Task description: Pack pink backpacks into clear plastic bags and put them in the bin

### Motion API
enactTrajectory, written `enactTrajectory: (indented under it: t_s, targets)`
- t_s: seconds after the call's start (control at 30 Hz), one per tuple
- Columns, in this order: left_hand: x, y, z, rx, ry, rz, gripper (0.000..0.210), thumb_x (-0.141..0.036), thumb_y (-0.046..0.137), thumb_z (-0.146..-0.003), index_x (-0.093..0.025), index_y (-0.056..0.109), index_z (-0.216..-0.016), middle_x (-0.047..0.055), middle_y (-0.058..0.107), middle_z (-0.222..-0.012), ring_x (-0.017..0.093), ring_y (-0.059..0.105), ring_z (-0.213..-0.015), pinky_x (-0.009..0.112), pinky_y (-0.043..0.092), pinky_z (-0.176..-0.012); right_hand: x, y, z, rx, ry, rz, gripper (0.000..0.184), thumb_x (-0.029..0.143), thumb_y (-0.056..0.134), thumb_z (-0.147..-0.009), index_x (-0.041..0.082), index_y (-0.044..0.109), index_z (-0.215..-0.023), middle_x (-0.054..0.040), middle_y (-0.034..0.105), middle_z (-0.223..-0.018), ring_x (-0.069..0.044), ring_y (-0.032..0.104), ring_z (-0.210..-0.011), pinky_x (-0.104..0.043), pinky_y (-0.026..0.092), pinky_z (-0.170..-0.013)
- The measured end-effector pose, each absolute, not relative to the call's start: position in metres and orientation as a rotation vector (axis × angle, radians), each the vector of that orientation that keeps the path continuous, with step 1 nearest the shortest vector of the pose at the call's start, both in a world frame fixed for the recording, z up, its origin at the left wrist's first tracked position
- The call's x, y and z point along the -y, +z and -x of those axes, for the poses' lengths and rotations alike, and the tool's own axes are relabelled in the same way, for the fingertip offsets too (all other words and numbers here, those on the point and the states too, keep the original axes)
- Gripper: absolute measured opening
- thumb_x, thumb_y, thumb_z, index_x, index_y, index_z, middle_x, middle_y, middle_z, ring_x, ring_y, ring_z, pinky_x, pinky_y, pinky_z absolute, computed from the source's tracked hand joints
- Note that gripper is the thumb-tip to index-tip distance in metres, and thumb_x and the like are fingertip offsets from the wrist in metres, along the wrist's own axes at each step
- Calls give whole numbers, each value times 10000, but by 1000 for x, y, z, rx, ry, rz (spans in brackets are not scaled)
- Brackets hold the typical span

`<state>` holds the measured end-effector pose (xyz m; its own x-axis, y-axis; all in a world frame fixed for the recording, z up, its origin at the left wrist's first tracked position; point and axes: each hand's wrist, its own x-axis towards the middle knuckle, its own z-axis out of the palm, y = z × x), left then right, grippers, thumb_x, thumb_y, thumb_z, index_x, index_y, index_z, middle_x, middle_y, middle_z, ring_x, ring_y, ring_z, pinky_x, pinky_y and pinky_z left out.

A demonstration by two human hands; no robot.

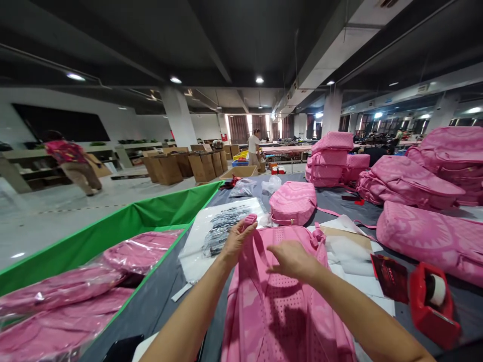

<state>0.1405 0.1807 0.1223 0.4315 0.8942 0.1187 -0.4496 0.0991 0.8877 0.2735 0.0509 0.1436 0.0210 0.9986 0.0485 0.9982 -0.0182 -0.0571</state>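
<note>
A pink backpack (287,301) lies on the dark table in front of me, its dotted, padded back panel and straps facing up. At its upper left, my left hand (236,244) pinches a pink plastic buckle (250,219) between thumb and fingers. A pink strap (260,246) runs down from there onto the pack. My right hand (294,260) is just right of that strap, over the back panel, its thumb and forefinger apart and nothing visible between them. Its other fingers are partly hidden and slightly blurred.
Left is a green-walled bin (166,206) with plastic-wrapped pink bags (143,251). White plastic bags (196,251) and a small pink backpack (294,201) lie beyond. Right are a red tape dispenser (433,306) and stacked pink backpacks (411,181). Two people (70,161) stand farther off.
</note>
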Motion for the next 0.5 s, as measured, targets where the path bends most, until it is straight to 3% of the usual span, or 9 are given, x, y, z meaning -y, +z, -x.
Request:
enactTrajectory:
  t_s: [0.07,0.13,0.23,0.33,0.4,0.5]
  targets:
    - [-183,120,-141,-534,1027,-1028,477,-435,956,-524,-149,721,-825,5,711,-741,110,605,-582,206,490,-549,-65,146,-271,1973,-144,2042,411,358,752,-877,184,643,-1233,-162,725,-1100,-325,695,-1043,-413,540,-838]
    - [-189,116,-139,-531,1003,-987,374,-472,860,-662,-160,693,-785,26,713,-733,149,654,-638,252,553,-620,-92,142,-271,1931,-9,1829,458,253,777,-836,185,590,-1248,-149,698,-1175,-298,669,-1115,-409,532,-917]
    - [-199,113,-135,-520,993,-978,272,-449,704,-791,-181,676,-824,56,738,-778,217,718,-755,329,603,-704,-136,122,-274,1787,640,1550,369,149,647,-882,185,506,-1221,-20,694,-876,-195,703,-842,-333,569,-792]
    - [-207,116,-132,-510,966,-1054,306,-424,736,-739,-171,671,-898,94,772,-885,269,740,-804,371,609,-682,-154,94,-277,1494,894,1552,287,120,464,-938,178,457,-1219,80,555,-603,-150,600,-550,-275,537,-613]
    - [-211,118,-133,-481,968,-1139,407,-441,805,-664,-160,667,-925,125,782,-975,283,746,-838,370,605,-703,-140,72,-276,1514,847,1624,217,115,457,-913,179,535,-1106,64,563,-591,-154,600,-563,-270,522,-619]
    - [-219,113,-148,-454,1003,-1279,530,-573,807,-607,-161,657,-905,146,780,-993,285,743,-851,387,593,-776,-85,33,-267,1727,829,1676,79,126,599,-797,179,628,-848,19,647,-681,-209,662,-754,-291,534,-734]
